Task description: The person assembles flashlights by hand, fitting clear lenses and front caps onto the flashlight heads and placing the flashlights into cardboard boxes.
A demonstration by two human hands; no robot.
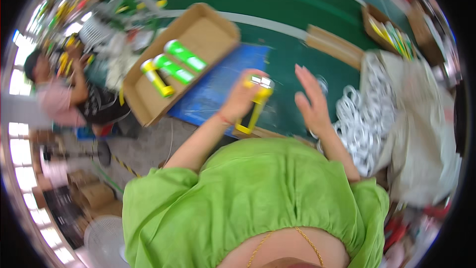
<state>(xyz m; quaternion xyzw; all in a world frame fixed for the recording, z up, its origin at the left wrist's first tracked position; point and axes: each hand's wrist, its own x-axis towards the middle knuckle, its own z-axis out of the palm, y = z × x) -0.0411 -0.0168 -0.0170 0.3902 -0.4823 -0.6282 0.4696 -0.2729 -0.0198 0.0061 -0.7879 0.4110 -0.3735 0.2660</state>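
Though apart, left hand (240, 98) around yellow device (256, 113), right hand (314, 105) spread; two green tubes (185, 55), one yellow (157, 78), in cardboard tray (208, 32).

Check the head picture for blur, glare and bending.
Head view: windows at the far left are washed out white; head view: the white strip curves, likely fisheye distortion; head view: the yellow item in the left hand looks soft, with bright patches on top.
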